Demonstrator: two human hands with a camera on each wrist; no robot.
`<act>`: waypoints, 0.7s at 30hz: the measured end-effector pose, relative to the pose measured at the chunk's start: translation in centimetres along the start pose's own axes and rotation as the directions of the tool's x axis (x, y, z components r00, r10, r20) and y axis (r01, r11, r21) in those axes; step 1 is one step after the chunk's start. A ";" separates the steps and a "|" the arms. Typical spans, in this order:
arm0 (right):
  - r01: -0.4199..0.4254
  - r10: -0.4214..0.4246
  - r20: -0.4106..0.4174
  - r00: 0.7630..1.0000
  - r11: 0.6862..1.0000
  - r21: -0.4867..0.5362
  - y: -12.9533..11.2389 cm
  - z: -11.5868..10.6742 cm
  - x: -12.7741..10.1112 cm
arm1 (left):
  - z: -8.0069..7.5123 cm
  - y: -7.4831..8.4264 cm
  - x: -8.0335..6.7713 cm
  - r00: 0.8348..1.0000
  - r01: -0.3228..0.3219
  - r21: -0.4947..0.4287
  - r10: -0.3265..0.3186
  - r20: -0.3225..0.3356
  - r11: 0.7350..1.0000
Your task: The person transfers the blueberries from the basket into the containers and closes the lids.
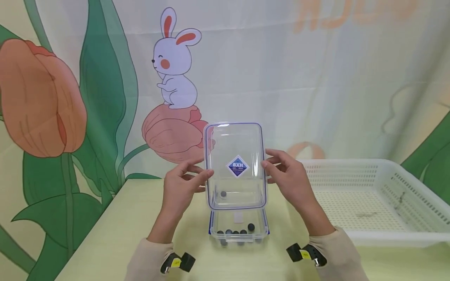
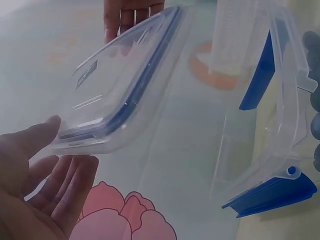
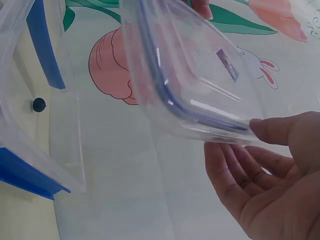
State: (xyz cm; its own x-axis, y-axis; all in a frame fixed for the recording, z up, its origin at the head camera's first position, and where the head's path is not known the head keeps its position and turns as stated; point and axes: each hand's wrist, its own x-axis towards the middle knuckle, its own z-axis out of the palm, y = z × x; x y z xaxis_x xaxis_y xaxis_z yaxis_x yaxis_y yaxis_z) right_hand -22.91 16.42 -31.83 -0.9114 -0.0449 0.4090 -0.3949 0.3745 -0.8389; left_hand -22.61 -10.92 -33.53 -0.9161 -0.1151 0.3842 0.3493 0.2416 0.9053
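A clear lid (image 1: 236, 141) with a blue seal and a diamond-shaped label (image 1: 238, 166) is held up, facing the head camera. My left hand (image 1: 180, 189) pinches its left edge between thumb and fingers; my right hand (image 1: 291, 180) pinches the right edge likewise. Both wrist views show the lid (image 2: 131, 95) tilted and apart from the container below. That clear container (image 1: 240, 237) stands on the table with blue side clips (image 2: 275, 194). Several small dark balls (image 1: 251, 226) lie in it, and one more dark ball (image 1: 223, 194) shows through the lid.
A white perforated basket (image 1: 351, 236) stands on the table to the right. The pale yellow-green table (image 1: 133, 226) meets a printed curtain (image 1: 246, 70) with a rabbit and tulips at the back.
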 end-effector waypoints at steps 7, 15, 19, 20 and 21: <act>-0.099 0.114 0.104 0.988 0.986 -0.136 0.4 0.0 0.1 | 0.5 -0.9 0.2 0.992 0.091 0.013 -0.091 0.085 0.996; -0.132 0.211 0.196 0.958 0.925 -0.355 1.0 0.3 -0.1 | 1.0 -2.0 0.2 0.952 0.224 0.098 -0.239 0.189 0.970; -0.136 0.242 0.219 0.945 0.901 -0.411 1.3 0.8 0.1 | 1.1 -2.6 0.3 0.934 0.260 0.125 -0.282 0.217 0.957; -0.137 0.249 0.226 0.942 0.897 -0.420 1.4 0.9 0.1 | 1.1 -2.8 0.3 0.930 0.269 0.132 -0.293 0.221 0.954; -0.135 0.254 0.235 0.938 0.895 -0.426 1.5 1.0 0.1 | 1.1 -2.9 0.3 0.926 0.276 0.138 -0.302 0.226 0.951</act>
State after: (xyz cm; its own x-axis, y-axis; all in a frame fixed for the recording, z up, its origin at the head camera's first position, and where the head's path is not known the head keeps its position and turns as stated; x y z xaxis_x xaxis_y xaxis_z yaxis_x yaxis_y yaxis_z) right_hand -23.75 16.02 -33.46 -0.9825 -0.1650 0.0863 -0.1808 0.7355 -0.6529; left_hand -24.09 -10.61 -36.22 -0.9984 0.0380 0.0419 0.0522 0.3307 0.9423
